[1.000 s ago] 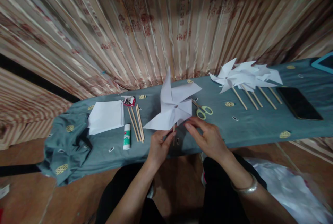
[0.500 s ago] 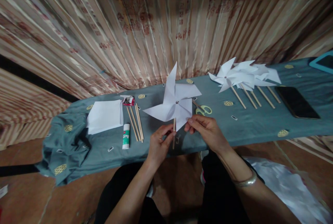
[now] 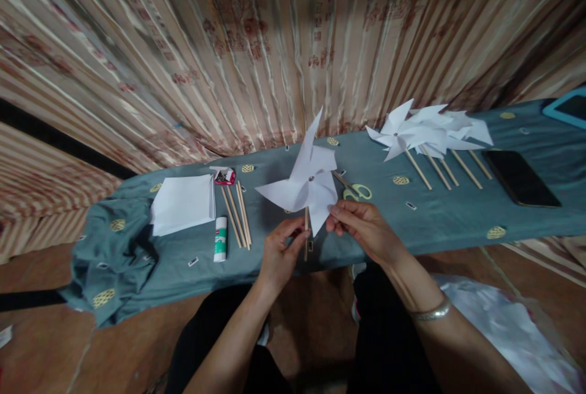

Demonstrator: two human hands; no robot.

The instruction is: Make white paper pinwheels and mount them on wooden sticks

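Observation:
A white paper pinwheel (image 3: 300, 183) with a small pin at its centre stands upright before me, above the cloth-covered table. My left hand (image 3: 282, 250) pinches its wooden stick (image 3: 306, 247) below the blades. With thumb and fingertips, my right hand (image 3: 361, 227) holds the edge of the lower right paper blade. Just behind that hand lies a pair of scissors (image 3: 357, 191) with pale green handles. Left of the pinwheel rest several loose wooden sticks (image 3: 242, 214), a glue stick (image 3: 220, 239) and a small red box (image 3: 224, 175) of pins.
A stack of white paper (image 3: 183, 204) lies on the left of the table (image 3: 448, 217). Several pinwheels (image 3: 425, 128) lie to the right, beside a black phone (image 3: 522, 177). A blue-edged device (image 3: 567, 108) sits at the far right. Behind hangs a curtain (image 3: 293, 46). A plastic bag (image 3: 499, 327) is on the floor.
The pinwheel's blades have shifted slightly: the top tip leans further right and the right-hand blades look narrower, drawn inward. Both hands keep their hold in nearly the same place.

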